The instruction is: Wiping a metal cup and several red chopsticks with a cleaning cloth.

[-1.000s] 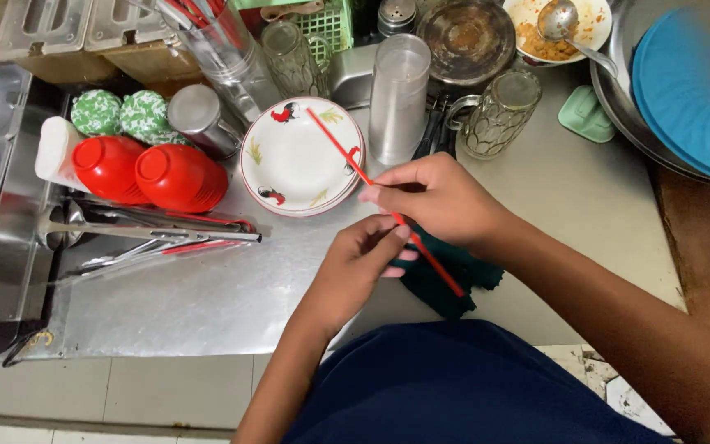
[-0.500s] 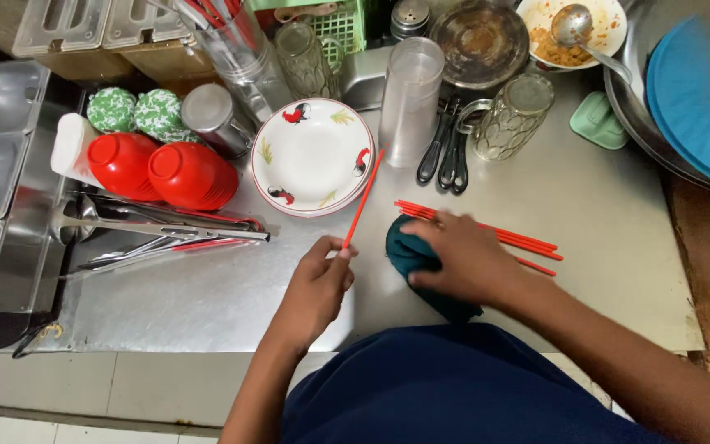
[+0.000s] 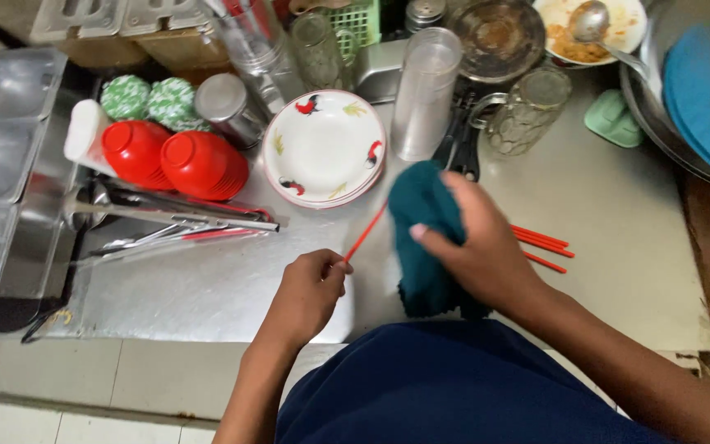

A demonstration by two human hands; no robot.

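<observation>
Soft matt teal cloth (image 3: 425,238), smooth red plastic chopstick (image 3: 365,234), dull brushed-metal counter (image 3: 618,205), glossy glazed ceramic plate (image 3: 324,148), shiny red plastic bowls (image 3: 174,160), ribbed clear tumbler (image 3: 425,94), polished steel tongs (image 3: 166,214).

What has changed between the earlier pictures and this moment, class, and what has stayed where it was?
The right hand let go of the red chopstick it gripped a second ago, took hold of the dark green cloth and lifted it up towards the chopstick. The left hand now holds that chopstick alone. Other red chopsticks now lie on the counter. The rooster plate and red bowls stayed put.
</observation>
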